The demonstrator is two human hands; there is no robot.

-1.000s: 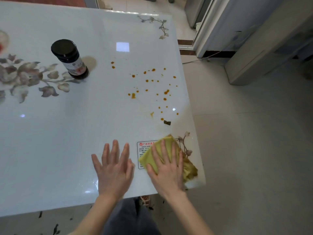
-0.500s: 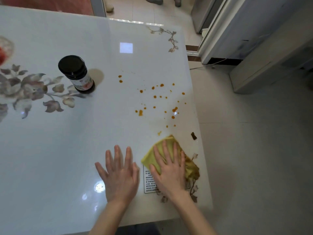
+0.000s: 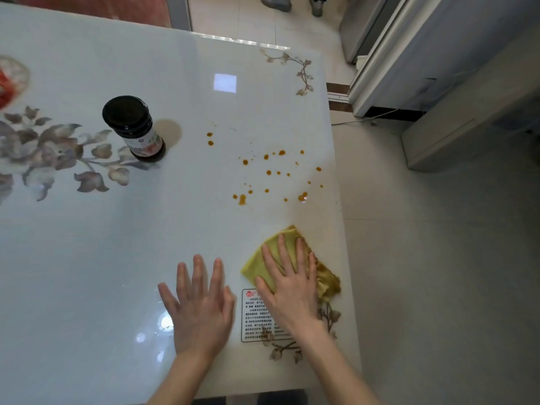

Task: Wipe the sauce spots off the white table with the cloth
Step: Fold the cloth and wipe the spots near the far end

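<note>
A glossy white table [image 3: 87, 258] with printed flowers carries several orange-brown sauce spots [image 3: 268, 173] near its right edge. A yellow cloth [image 3: 324, 276], stained brown along its right side, lies flat just below the spots. My right hand [image 3: 289, 282] presses on the cloth with fingers spread and palm down. My left hand [image 3: 198, 305] rests flat on the bare table to the left of the cloth, fingers apart, holding nothing.
A dark sauce jar [image 3: 134, 128] with a black lid stands upright at the upper left of the spots. A printed label [image 3: 254, 320] sits under my right wrist. The table's right edge drops to a tiled floor [image 3: 423, 258]; grey cabinets [image 3: 453, 68] stand beyond.
My right hand has pushed the cloth forward over the nearest sauce spots, which no longer show. The view has shifted, so the table sits lower in frame. My left hand stays flat.
</note>
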